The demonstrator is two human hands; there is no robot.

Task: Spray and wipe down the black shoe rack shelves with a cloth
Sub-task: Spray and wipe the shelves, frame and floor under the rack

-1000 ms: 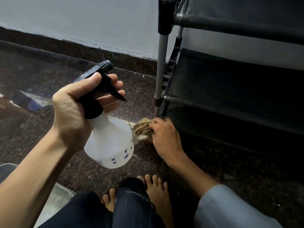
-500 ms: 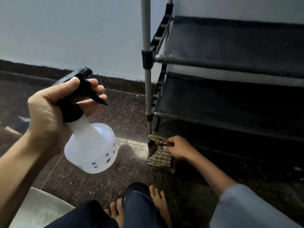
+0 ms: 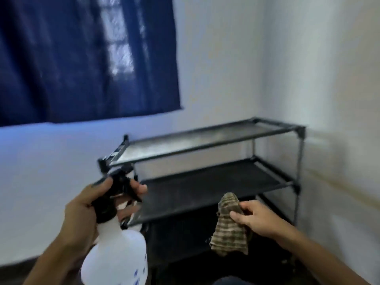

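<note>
Both hands (image 3: 254, 218) hold spray bottle (image 3: 115, 254) and cloth (image 3: 230, 227) before rack (image 3: 205, 188).

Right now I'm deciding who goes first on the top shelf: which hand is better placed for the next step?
Left, probably. The left hand grips the spray bottle, nozzle raised beside the top shelf. The right hand holds the cloth lower, in front of the middle shelf, so wiping follows.

Home interior, likely bedroom or living room corner. Plain white painted walls (image 3: 226, 58) meet at corner. Dark blue fabric curtain (image 3: 82, 58) hangs over window, daylight glowing through. Black three-tier shoe rack (image 3: 205, 140), metal tube frame, stands in corner against walls. Dark floor (image 3: 12, 270) with dark skirting along wall base.
</note>
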